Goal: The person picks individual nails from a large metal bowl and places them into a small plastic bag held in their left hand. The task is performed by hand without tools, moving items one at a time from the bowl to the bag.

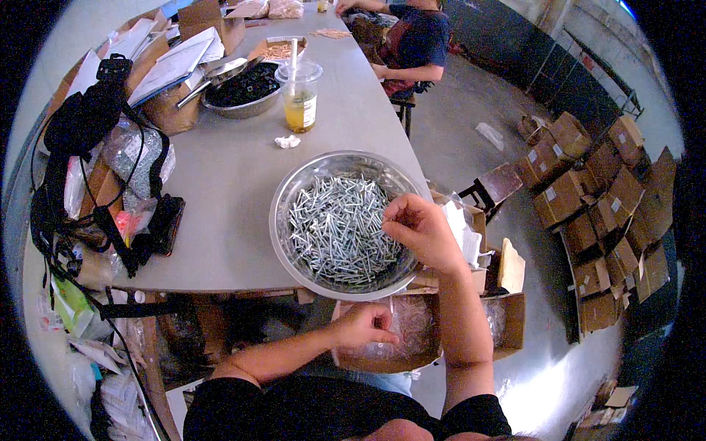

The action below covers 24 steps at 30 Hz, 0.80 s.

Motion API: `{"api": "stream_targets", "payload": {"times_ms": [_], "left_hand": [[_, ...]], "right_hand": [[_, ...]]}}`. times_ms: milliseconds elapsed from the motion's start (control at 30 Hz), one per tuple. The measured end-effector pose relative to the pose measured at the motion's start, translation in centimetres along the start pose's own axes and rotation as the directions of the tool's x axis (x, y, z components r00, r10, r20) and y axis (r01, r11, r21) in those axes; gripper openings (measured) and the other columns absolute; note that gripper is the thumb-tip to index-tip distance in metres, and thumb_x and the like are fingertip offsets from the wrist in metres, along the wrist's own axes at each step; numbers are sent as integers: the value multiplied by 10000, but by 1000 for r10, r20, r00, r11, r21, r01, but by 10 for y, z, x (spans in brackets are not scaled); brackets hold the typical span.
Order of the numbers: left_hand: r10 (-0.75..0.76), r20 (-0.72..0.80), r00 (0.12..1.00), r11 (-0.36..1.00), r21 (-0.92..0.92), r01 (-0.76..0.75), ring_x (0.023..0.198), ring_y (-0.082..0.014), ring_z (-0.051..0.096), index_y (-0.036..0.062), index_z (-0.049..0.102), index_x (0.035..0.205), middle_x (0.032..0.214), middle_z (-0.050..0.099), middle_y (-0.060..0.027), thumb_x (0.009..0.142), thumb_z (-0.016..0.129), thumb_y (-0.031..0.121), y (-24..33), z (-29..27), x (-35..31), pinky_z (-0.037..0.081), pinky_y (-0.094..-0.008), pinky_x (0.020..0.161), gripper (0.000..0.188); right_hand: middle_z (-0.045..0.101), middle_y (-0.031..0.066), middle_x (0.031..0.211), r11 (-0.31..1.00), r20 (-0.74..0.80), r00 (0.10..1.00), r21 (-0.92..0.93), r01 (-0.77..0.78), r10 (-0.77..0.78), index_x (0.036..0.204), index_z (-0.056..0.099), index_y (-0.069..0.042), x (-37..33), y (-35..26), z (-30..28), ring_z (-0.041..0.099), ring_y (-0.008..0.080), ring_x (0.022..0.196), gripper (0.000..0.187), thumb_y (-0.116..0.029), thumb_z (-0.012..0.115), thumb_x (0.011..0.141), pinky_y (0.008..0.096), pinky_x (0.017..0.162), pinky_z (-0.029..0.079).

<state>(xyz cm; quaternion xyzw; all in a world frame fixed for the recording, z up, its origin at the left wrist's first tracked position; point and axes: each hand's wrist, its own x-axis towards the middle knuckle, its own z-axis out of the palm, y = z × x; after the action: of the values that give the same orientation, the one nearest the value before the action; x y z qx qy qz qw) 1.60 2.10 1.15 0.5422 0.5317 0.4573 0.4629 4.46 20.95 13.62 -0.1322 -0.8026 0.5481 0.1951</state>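
Observation:
A wide steel bowl (334, 163) sits at the table's near right corner, heaped with silvery screws or nails (342, 228). Over the bowl's right side is my right hand (425, 231), thumb and fingers pinched together; anything between them is too small to make out. My left hand (364, 325) hovers nearer my body, below the bowl's front rim, with its fingers curled in. What it holds, if anything, is hidden. Beneath that hand stands an open cardboard box (426, 361) containing clear plastic bags (412, 323).
Beyond the bowl are a lidded cup with a straw (300, 110), crumpled tissue (287, 141) and a bowl of black parts (246, 88). Black straps and a pouch (84, 121) lie left. Another person (415, 44) sits along the table's right edge. Cardboard boxes (588, 220) are stacked right.

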Motion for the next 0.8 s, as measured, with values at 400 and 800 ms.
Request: {"api": "stream_targets", "payload": {"times_ms": [400, 800], "left_hand": [[118, -102, 988, 992, 54, -113, 663, -160, 529, 53, 506, 719, 796, 628, -70, 783, 793, 292, 12, 6, 2, 448, -315, 616, 379], [173, -177, 969, 984, -16, -179, 677, -115, 475, 67, 487, 809, 719, 509, -8, 812, 767, 243, 9, 9, 4, 420, -297, 610, 331]], "right_hand": [[656, 136, 866, 518, 213, 939, -790, 329, -271, 910, 658, -58, 18, -12, 10, 652, 331, 854, 138, -83, 653, 774, 425, 760, 521], [621, 97, 836, 558, 303, 916, -727, 402, -265, 811, 650, -61, 18, -13, 3, 645, 313, 790, 94, -115, 697, 751, 401, 693, 527]]}}
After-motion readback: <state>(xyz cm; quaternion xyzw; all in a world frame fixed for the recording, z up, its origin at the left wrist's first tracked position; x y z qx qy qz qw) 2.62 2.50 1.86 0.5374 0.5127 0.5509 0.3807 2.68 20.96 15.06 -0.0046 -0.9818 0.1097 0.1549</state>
